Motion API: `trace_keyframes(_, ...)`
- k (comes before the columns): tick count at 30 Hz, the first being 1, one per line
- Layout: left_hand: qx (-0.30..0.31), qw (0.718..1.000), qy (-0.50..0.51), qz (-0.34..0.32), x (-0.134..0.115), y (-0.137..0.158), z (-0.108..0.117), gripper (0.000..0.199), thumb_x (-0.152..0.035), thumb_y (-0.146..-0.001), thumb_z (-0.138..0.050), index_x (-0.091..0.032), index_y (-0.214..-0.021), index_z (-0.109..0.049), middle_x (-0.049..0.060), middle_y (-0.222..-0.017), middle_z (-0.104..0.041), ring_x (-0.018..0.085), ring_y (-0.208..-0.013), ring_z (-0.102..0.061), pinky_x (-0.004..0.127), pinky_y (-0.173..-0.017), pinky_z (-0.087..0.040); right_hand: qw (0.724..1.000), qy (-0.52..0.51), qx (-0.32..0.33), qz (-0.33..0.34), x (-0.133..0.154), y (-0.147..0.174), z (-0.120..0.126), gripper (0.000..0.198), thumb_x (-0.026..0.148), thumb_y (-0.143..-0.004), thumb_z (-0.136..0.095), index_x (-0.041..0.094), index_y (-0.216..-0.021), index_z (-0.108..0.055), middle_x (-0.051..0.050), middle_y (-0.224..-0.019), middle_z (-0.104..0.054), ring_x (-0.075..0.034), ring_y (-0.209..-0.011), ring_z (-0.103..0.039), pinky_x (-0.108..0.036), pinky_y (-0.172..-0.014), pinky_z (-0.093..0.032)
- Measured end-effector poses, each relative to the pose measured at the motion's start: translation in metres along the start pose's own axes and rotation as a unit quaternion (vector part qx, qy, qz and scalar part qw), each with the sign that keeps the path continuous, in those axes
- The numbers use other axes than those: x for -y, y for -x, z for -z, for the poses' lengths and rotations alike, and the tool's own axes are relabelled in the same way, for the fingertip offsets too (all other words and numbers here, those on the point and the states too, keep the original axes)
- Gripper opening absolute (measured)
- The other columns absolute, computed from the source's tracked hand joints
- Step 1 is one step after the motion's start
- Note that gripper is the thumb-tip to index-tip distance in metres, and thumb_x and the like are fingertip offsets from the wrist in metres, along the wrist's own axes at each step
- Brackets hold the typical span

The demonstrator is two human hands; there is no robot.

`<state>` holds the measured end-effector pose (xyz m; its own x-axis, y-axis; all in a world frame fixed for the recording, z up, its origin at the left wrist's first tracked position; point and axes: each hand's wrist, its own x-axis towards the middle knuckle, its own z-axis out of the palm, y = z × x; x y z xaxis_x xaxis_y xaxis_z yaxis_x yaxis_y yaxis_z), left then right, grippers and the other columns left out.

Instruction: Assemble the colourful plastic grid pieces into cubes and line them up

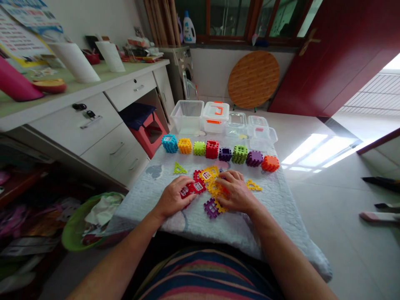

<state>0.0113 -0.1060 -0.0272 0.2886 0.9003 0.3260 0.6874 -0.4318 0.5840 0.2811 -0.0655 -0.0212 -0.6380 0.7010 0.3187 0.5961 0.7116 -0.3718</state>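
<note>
My left hand point(175, 196) curls around red interlocking plastic panels point(198, 187) with white window inserts, thumb and fingers on either side. My right hand point(236, 192) is bent over yellow interlocking panels point(213, 188), its fingers and thumb gripping their right side and partly hiding them. A yellow panel with a white window point(207, 175) lies just above. Below the right hand is a purple panel point(211, 208), touching a yellow piece. A yellow triangular piece point(253, 186) lies to the right of that hand, and a green triangular piece point(179, 168) lies beyond the left.
Several block cubes stand in a row across the cloth-covered table point(150, 196), from a blue cube point(169, 143) to an orange cube point(270, 163). Behind them are clear plastic boxes point(216, 117). Left are a red stool point(153, 133), drawers point(78, 129) and a green basket point(70, 233).
</note>
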Motion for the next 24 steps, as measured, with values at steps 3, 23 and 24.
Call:
trace_keyframes(3,-0.010,1.000,0.017,0.015,-0.002,-0.003,0.000,0.030,-0.027,-0.080,-0.070,-0.021,-0.109,-0.063,0.006,-0.110,-0.065,0.023,-0.105,-0.062,0.037,-0.096,-0.050,1.000,0.000,-0.001,0.000,0.000,-0.001,-0.001,0.035,0.031,-0.077,-0.072,0.025,-0.112,-0.068,-0.009,-0.119,-0.064,-0.029,-0.112,-0.049,-0.049,-0.103,-0.034)
trace_keyframes(23,-0.070,0.987,0.070,0.125,0.013,-0.014,0.003,0.055,-0.037,-0.065,-0.083,-0.023,-0.114,-0.063,0.006,-0.118,-0.056,0.024,-0.115,-0.056,0.041,-0.106,-0.043,0.998,-0.027,-0.052,0.032,0.004,-0.003,-0.013,0.009,0.017,-0.082,-0.063,0.022,-0.088,-0.066,-0.006,-0.094,-0.065,-0.022,-0.094,-0.052,-0.039,-0.090,-0.040)
trace_keyframes(24,-0.074,0.986,0.077,0.132,0.014,-0.014,0.004,0.052,-0.037,-0.067,-0.081,-0.022,-0.114,-0.063,0.006,-0.117,-0.057,0.024,-0.115,-0.056,0.041,-0.106,-0.043,0.997,-0.028,-0.057,0.033,0.004,-0.003,-0.012,0.008,0.017,-0.083,-0.061,0.022,-0.088,-0.065,-0.006,-0.092,-0.065,-0.022,-0.092,-0.052,-0.038,-0.088,-0.041)
